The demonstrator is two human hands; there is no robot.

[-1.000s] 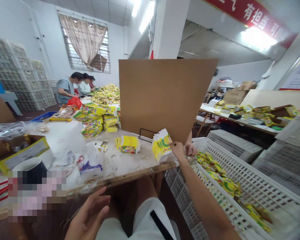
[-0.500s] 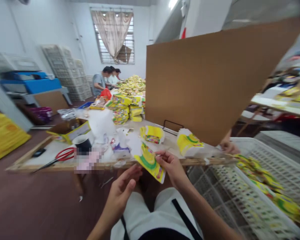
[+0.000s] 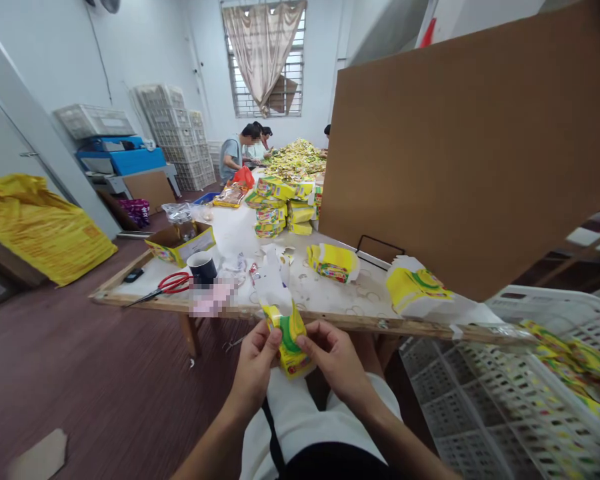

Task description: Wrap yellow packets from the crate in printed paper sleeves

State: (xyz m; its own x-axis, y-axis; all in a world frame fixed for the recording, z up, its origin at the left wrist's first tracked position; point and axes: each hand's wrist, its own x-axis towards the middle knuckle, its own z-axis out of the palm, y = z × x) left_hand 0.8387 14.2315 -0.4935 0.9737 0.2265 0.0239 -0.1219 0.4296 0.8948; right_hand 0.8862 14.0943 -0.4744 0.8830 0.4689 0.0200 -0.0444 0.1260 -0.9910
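Between my two hands, just off the table's front edge and above my lap, is a yellow-and-green printed cardboard packet (image 3: 291, 339), bent along its length. My left hand (image 3: 257, 360) pinches its left side with thumb and fingers. On the other side, my right hand (image 3: 333, 353) grips the right edge, thumb in front. Beyond the packet, on the table, lie torn white paper pieces (image 3: 273, 277). A bundle of similar yellow packets (image 3: 333, 262) lies a little further right, and another yellow stack (image 3: 415, 290) sits near the large cardboard sheet.
Red-handled scissors (image 3: 174, 283) and a dark mug (image 3: 202, 268) stand left on the wooden-edged table (image 3: 330, 316). A tall cardboard sheet (image 3: 460, 153) blocks the right. White plastic crates (image 3: 510, 393) hold more packets at lower right. Several people (image 3: 233, 155) sit behind, by a heap of packets (image 3: 300, 160).
My left hand has gone from open beside the packet to gripping it. The packet, flat before, is now bent between both hands. The view has turned right.
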